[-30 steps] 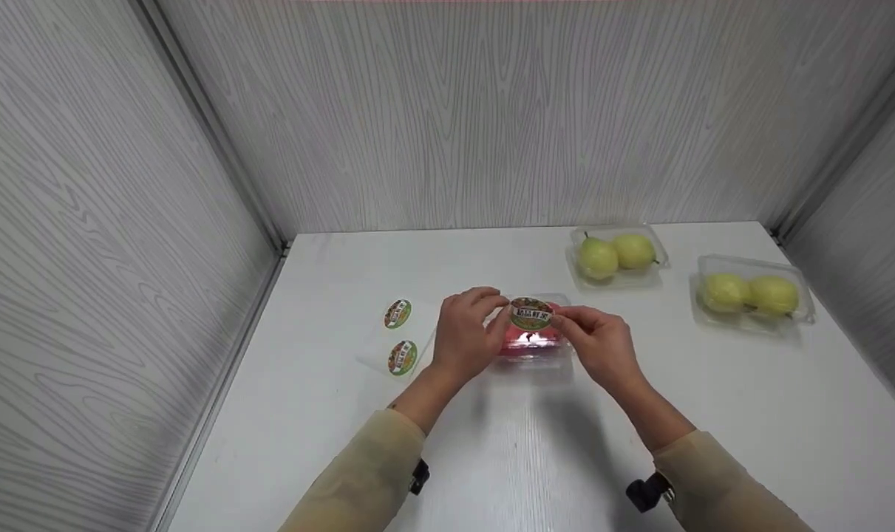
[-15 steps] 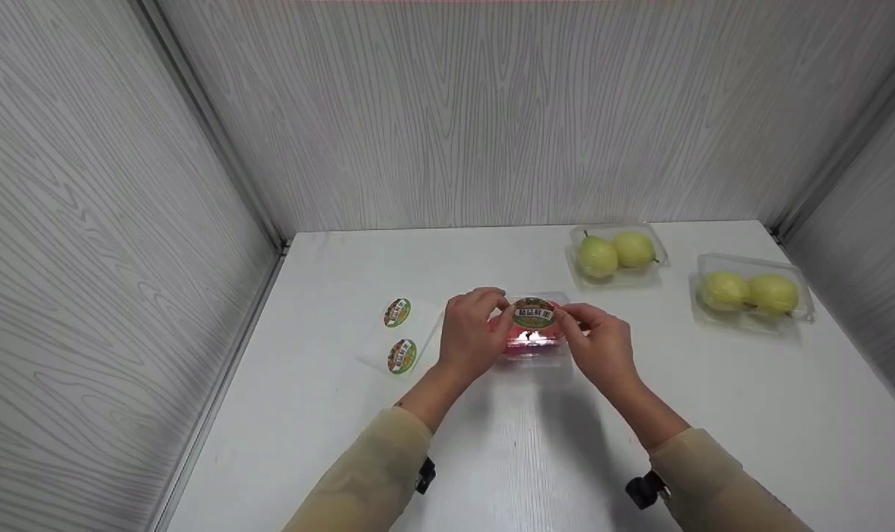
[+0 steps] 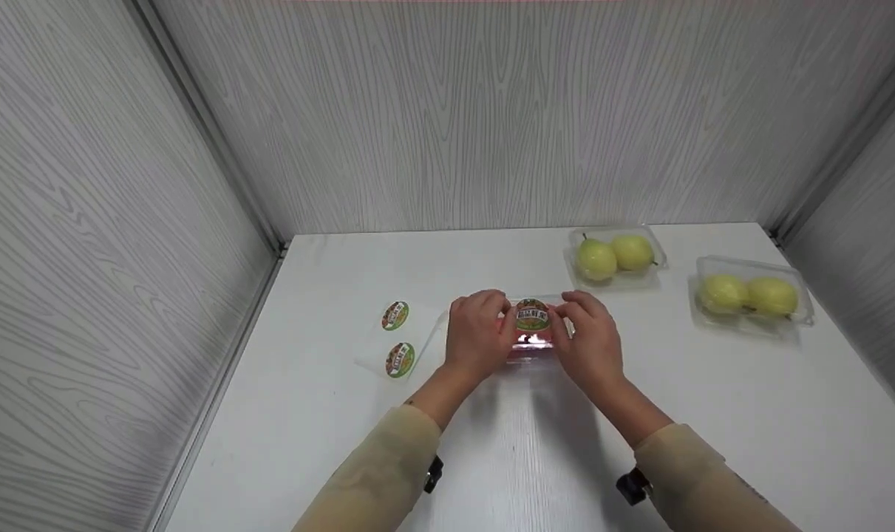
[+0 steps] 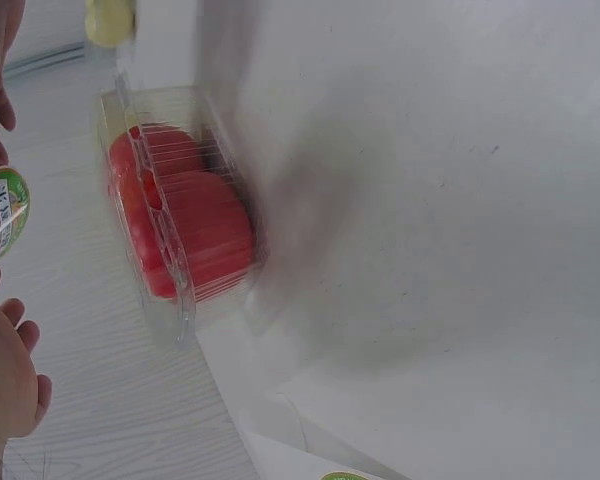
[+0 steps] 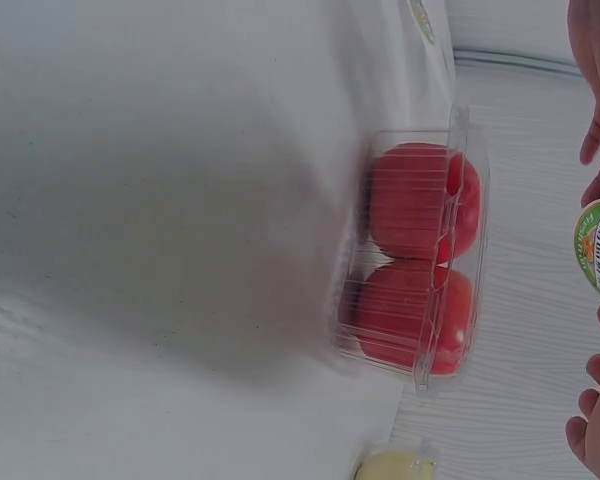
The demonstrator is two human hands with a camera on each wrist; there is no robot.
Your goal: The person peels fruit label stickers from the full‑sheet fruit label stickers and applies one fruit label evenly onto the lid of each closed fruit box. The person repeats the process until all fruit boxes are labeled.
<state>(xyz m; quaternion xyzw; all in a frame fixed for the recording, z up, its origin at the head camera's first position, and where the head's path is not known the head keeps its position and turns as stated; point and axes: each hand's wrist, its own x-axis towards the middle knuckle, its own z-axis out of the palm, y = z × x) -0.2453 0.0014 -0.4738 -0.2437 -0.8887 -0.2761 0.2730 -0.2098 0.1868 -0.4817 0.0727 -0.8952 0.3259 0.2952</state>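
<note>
Fingertips of both hands pinch one round green-rimmed sticker [image 3: 533, 315] by its opposite edges, the left hand [image 3: 478, 334] on its left side and the right hand [image 3: 590, 338] on its right, the other fingers loosely curled beside it. Both wrist views show the sticker still in the air, above the clear clamshell box [image 4: 175, 205] and not yet touching the lid.

Against the frames from a second and half a second ago, the two hands have drawn closer together and sunk lower over the box, so the sticker now sits nearer the lid and hides more of the red fruit [image 5: 415, 258] inside. I judge from this that the label is being lowered for pressing onto the lid's top; it looks roughly centred over the box, though contact has not been made.

The box stands on the white table [image 3: 491, 458] directly under the hands. Left of the box lies a backing sheet with two more stickers [image 3: 397, 338], near but apart from it. Behind and to the right of the box is a clear pack of two yellow pears [image 3: 614, 255], and further right of the box a second pear pack [image 3: 750, 295]. Neither pear pack shows a label on its lid.
</note>
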